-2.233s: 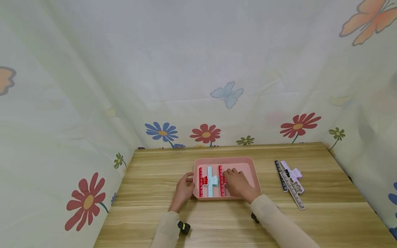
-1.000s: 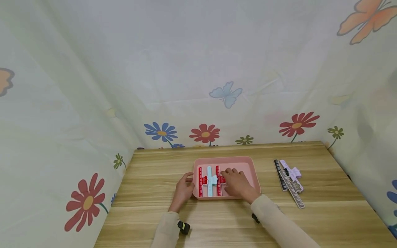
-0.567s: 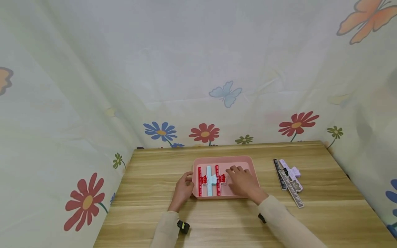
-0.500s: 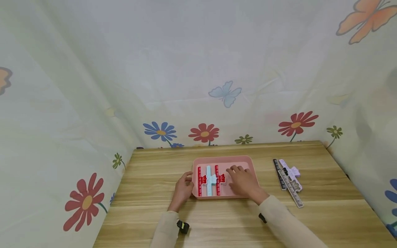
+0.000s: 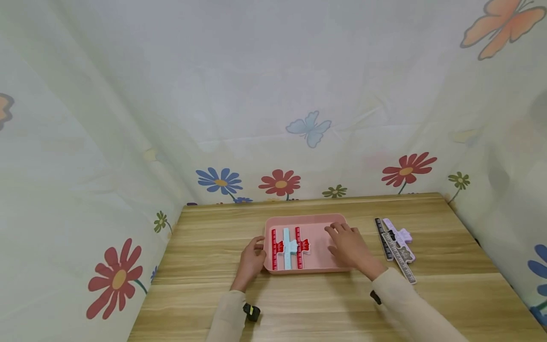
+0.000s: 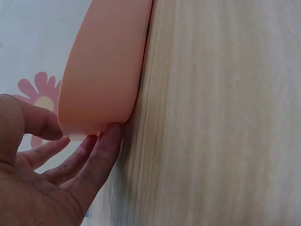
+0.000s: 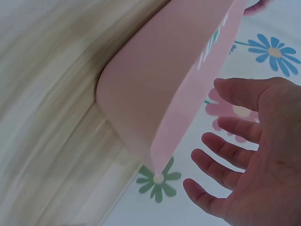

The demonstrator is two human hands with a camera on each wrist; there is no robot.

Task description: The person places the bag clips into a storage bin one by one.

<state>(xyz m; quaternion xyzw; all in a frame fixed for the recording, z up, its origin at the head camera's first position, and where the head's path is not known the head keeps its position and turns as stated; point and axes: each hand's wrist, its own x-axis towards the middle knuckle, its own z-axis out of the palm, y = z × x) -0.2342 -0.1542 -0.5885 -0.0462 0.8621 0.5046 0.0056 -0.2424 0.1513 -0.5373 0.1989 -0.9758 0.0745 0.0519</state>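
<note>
A pink tray point(image 5: 318, 269) stands on the table, with three long clips in it side by side. A red clip with a piano-key pattern point(image 5: 274, 251) lies leftmost. Beside it is a light-blue clip point(image 5: 287, 256), then another red piano-key clip point(image 5: 299, 251). At the tray's left end, my left hand point(image 5: 251, 261) rests its fingertips against the outer wall, seen closely in the left wrist view. Over the tray's right part hovers my right hand point(image 5: 348, 244), fingers spread and loosely bent with nothing in them. In the right wrist view its fingers are apart from the tray.
To the right of the tray, several clips overlap on the wooden table point(image 5: 316, 304): a black one point(image 5: 380, 228), a lilac one point(image 5: 402, 235) and a grey one point(image 5: 401, 259). A flower-printed white curtain point(image 5: 231, 118) surrounds the table's back and sides.
My right hand shifted the second red clip leftward, towards the light-blue one. It then let go and moved right, away from the clip. My left hand stayed at the tray's left end.
</note>
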